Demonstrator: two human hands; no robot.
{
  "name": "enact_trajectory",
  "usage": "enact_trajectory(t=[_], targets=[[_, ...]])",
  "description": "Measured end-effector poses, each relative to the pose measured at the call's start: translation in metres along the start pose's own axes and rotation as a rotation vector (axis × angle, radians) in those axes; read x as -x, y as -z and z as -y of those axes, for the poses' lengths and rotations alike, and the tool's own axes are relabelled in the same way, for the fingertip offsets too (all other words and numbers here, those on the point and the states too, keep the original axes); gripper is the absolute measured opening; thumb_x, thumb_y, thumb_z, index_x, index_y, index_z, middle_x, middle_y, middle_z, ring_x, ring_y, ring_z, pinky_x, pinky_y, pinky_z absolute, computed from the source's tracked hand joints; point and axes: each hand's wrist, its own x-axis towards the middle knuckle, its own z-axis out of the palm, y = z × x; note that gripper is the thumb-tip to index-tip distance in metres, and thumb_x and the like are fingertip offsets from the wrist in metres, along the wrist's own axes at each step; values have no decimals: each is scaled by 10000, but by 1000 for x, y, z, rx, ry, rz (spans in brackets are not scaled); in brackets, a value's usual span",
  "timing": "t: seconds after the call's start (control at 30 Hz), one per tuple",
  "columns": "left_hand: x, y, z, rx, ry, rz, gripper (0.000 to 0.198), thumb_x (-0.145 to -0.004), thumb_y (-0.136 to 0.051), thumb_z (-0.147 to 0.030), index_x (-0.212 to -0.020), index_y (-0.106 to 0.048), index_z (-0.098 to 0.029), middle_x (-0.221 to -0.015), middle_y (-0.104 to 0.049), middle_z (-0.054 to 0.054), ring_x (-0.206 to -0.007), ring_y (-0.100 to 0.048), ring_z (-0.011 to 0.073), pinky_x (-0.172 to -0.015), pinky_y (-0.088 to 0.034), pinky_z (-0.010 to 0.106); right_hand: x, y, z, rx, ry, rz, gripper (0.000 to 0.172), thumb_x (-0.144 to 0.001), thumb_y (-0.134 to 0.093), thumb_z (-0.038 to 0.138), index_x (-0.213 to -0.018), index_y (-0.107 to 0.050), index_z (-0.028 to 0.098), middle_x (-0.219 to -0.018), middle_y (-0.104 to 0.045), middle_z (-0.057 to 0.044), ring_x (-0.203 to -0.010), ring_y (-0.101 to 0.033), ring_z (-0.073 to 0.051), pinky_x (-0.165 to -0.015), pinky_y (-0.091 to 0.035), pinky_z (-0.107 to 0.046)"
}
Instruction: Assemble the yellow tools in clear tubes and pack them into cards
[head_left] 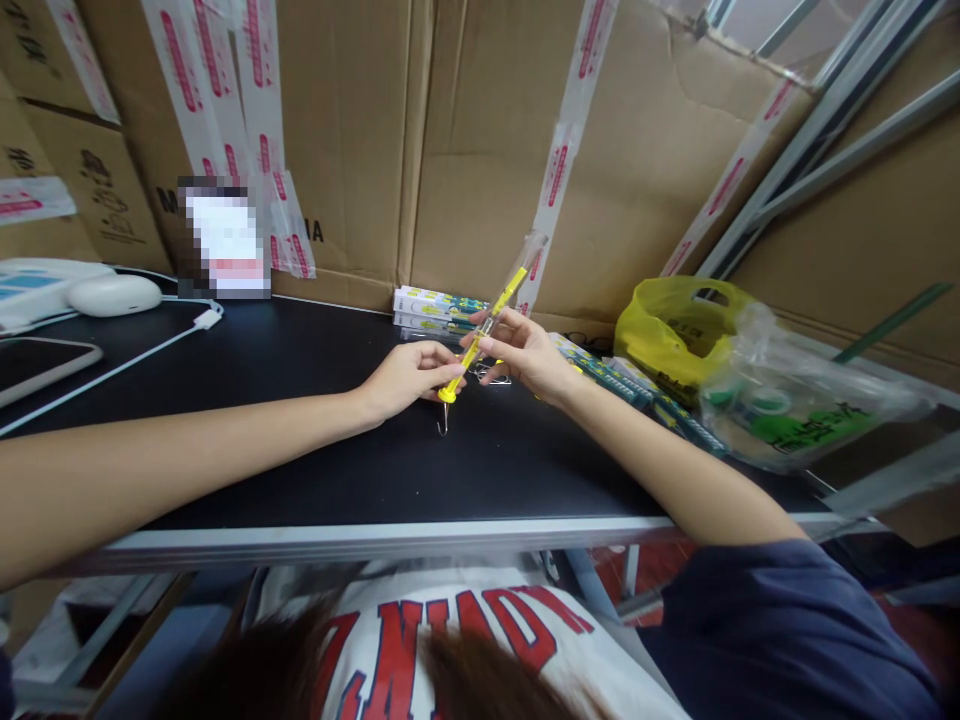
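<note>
Head view: above the black table (390, 480), the clear-and-yellow tube (497, 310) is slanting toward one o'clock, its metal hook (442, 428) hanging toward seven. The left hand (409, 380) is pinching the yellow lower end between thumb and fingers; the right hand (529, 355) is gripping the middle. From the tube, small boxes (435, 306) are lying nearby at nine o'clock, a phone (49, 365) is resting farther out that way, and a yellow bag (645, 310) is sitting at three.

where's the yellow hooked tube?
In the head view's centre, the yellow hooked tube is held by the left hand and right hand, above the black tabletop.
</note>
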Motion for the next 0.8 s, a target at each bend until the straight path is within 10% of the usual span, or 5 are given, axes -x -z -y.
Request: enact_trajectory(t=[0.8], targets=[[-5, -1, 8, -24, 83, 125, 303, -707, -781, -319, -868, -621, -117, -700, -710, 33, -649, -672, 122, -615, -525, 240, -2, 17, 20, 73, 28, -138, 461, -738, -755, 388, -1120, -551, 233, -1039, -683, -48, -739, -671, -123, -456, -549, -167]])
